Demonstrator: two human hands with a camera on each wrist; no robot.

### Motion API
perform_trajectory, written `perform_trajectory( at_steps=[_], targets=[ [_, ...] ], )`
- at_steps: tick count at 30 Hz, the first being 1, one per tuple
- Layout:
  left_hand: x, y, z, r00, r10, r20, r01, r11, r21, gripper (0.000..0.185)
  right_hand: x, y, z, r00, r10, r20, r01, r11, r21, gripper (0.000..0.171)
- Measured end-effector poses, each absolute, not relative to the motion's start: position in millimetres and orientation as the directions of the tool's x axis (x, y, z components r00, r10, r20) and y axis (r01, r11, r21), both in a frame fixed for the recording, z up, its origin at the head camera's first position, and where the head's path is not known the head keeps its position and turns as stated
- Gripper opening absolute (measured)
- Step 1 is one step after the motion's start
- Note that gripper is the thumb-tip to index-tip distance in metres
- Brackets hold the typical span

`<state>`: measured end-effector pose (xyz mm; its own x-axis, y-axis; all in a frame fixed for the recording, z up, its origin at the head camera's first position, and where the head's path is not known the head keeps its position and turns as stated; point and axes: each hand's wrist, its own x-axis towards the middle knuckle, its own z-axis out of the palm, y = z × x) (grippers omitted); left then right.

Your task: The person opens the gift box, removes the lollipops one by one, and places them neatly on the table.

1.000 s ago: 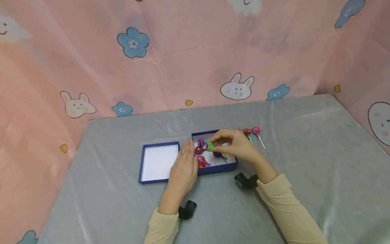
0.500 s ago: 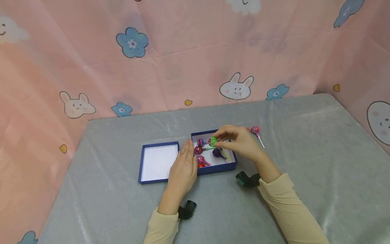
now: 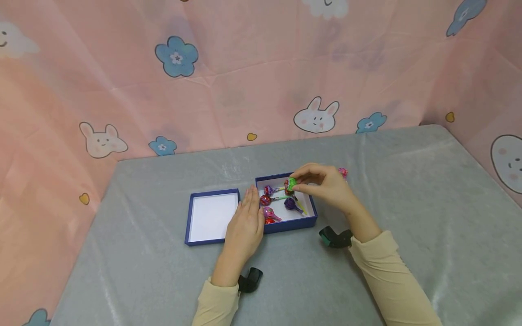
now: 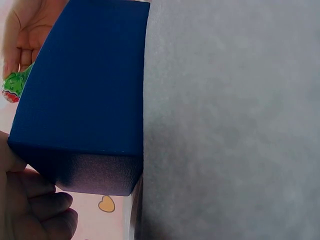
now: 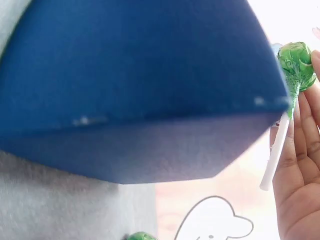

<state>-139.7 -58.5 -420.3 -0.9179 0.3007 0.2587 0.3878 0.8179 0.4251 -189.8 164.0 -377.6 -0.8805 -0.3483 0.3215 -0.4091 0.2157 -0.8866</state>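
My right hand [image 3: 328, 188] pinches a green-wrapped lollipop [image 3: 290, 184] by its head, above the back part of a blue box [image 3: 291, 225]. Its white stick points toward my palm in the right wrist view. My left hand [image 3: 244, 228] lies with straight fingers along the box's left wall, touching it. Inside the box are several lollipops, among them a dark purple one [image 3: 290, 203], a red one [image 3: 265, 200], a pink one [image 3: 271, 213] and a purple-and-red one [image 3: 268, 190]. A red one at the front left is partly hidden.
A shallow blue-rimmed lid [image 3: 211, 217] with a white inside lies left of the box, partly behind my left hand. Behind my right hand a pink lollipop [image 3: 343, 172] shows on the grey cloth [image 3: 134, 262]. A pink patterned curtain [image 3: 228, 90] borders the table.
My right hand has moved back and to the right with the green lollipop, uncovering the purple lollipop and covering some of those beyond the box. My left hand has stayed at the wall.
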Motion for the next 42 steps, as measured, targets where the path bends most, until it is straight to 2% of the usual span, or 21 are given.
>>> perform_trajectory(
  at_steps=[8, 23, 36, 42],
  targets=[
    [-140, -58, -420, -0.919, 0.299, 0.258, 0.386, 0.815, 0.431, 0.050, -190, 174, -375, -0.919, -0.272, 0.286, -0.347, 0.209, -0.914, 0.020],
    [-139, -59, -420, -0.913, 0.305, 0.269, 0.398, 0.810, 0.431, 0.051, -191, 198, -369, -0.940, -0.167, 0.299, -0.324, 0.156, -0.933, 0.020],
    [-140, -59, -421, -0.917, 0.298, 0.267, 0.391, 0.809, 0.440, 0.051, -194, 219, -370, -0.949, -0.045, 0.314, -0.316, 0.055, -0.947, 0.016],
    [-140, -58, -421, -0.917, 0.298, 0.267, 0.391, 0.810, 0.438, 0.051, -194, 228, -372, -0.962, 0.046, 0.270, -0.265, 0.081, -0.961, 0.015]
  ],
)
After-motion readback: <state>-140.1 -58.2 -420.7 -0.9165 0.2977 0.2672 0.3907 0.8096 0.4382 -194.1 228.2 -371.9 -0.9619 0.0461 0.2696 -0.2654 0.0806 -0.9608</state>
